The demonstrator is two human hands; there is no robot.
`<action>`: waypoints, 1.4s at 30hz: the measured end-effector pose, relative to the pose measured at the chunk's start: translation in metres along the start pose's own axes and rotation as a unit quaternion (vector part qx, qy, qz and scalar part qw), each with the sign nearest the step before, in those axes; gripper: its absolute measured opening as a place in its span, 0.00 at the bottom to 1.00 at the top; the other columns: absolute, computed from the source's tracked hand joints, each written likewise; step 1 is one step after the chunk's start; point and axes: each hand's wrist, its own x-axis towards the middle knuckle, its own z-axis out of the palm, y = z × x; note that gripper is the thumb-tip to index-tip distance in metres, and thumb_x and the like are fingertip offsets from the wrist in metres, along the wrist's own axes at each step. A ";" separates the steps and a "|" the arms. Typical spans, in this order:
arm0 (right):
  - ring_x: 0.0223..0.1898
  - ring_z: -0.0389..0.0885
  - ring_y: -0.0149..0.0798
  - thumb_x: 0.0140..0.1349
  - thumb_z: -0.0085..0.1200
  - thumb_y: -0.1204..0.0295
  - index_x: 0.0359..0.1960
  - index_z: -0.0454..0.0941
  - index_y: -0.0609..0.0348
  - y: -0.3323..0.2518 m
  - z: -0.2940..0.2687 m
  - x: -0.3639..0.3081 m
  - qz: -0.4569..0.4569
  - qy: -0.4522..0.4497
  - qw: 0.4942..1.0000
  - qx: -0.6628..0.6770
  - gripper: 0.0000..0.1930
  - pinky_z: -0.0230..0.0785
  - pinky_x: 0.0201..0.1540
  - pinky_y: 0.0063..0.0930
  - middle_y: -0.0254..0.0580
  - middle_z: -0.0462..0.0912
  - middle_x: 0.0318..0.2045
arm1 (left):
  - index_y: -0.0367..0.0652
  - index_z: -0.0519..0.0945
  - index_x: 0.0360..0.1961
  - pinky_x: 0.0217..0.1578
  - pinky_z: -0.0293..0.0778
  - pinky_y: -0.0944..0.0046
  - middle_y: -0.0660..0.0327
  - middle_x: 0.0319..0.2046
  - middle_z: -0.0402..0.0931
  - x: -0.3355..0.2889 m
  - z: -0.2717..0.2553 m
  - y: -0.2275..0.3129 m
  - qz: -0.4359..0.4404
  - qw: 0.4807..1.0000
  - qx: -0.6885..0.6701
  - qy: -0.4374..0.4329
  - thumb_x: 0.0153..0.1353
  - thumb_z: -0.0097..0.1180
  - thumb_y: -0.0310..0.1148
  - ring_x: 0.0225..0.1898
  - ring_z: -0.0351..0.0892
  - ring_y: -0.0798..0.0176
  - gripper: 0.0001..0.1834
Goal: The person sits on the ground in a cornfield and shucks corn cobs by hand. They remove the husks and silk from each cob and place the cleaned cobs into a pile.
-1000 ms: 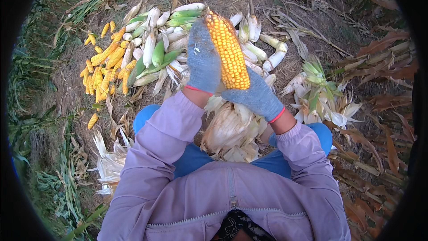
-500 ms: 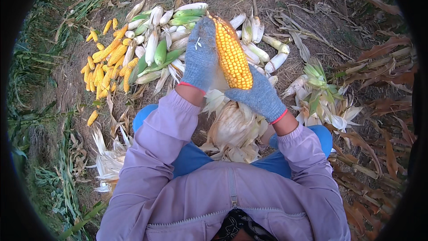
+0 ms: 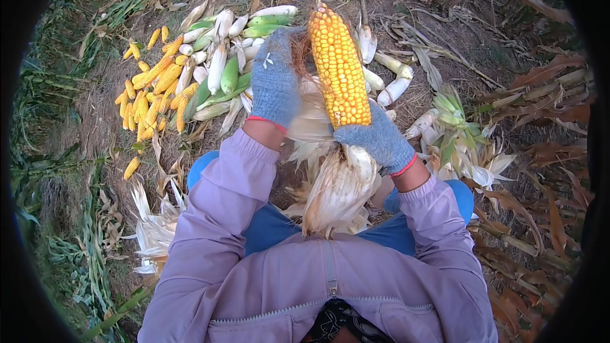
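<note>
A large yellow ear of corn (image 3: 340, 67) stands out bare above my gloved right hand (image 3: 379, 138), which is closed round its base. Pale peeled husk (image 3: 342, 187) hangs from that base toward my lap. My gloved left hand (image 3: 274, 82) is beside the ear, its fingers closed on a strip of husk (image 3: 311, 117) that is smeared by motion. Reddish-brown corn silk (image 3: 300, 54) shows between the left hand and the ear. Both gloves are grey knit with red cuffs.
Husked yellow ears (image 3: 152, 92) lie in a heap at the far left. Next to them is a pile of unhusked ears (image 3: 219, 67) with white and green husks. Loose husks (image 3: 155, 225) lie by my left knee, more husks (image 3: 467, 146) at the right. Dry stalks (image 3: 540, 146) line the right side.
My left hand has moved left, off the ear, drawing husk and silk away from it. The right hand and the ear have shifted slightly right, and the ear's tip is now uncovered.
</note>
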 end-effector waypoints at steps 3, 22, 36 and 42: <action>0.51 0.77 0.30 0.56 0.71 0.69 0.61 0.72 0.64 -0.008 0.000 -0.001 -0.018 0.038 0.997 -0.059 0.32 0.73 0.56 0.27 0.37 0.80 0.52 | 0.35 0.73 0.57 0.53 0.74 0.54 0.45 0.50 0.77 0.001 0.000 -0.010 0.068 0.998 -0.004 0.001 0.65 0.53 0.29 0.51 0.78 0.44 0.20; 0.45 0.81 0.58 0.49 0.71 0.54 0.53 0.72 0.63 0.000 -0.016 0.000 -0.064 0.141 0.894 -0.421 0.35 0.74 0.48 0.46 0.58 0.81 0.41 | 0.41 0.81 0.48 0.35 0.75 0.67 0.63 0.38 0.78 0.023 -0.036 0.002 -0.245 0.843 -0.467 0.102 0.69 0.55 0.31 0.36 0.78 0.68 0.10; 0.45 0.84 0.52 0.51 0.72 0.58 0.61 0.71 0.63 -0.021 0.004 -0.006 -0.166 0.158 0.793 -0.564 0.38 0.76 0.46 0.40 0.55 0.81 0.51 | 0.34 0.75 0.51 0.45 0.82 0.61 0.56 0.43 0.79 -0.002 0.000 0.041 -0.318 0.771 -0.551 -0.018 0.60 0.66 0.26 0.43 0.82 0.60 0.19; 0.32 0.85 0.43 0.60 0.65 0.58 0.55 0.79 0.58 -0.049 -0.016 -0.017 -0.030 0.216 0.853 -0.475 0.25 0.77 0.37 0.34 0.49 0.85 0.37 | 0.35 0.74 0.51 0.44 0.80 0.63 0.57 0.41 0.80 0.001 0.000 0.034 -0.231 0.888 -0.397 0.005 0.60 0.68 0.31 0.42 0.82 0.63 0.21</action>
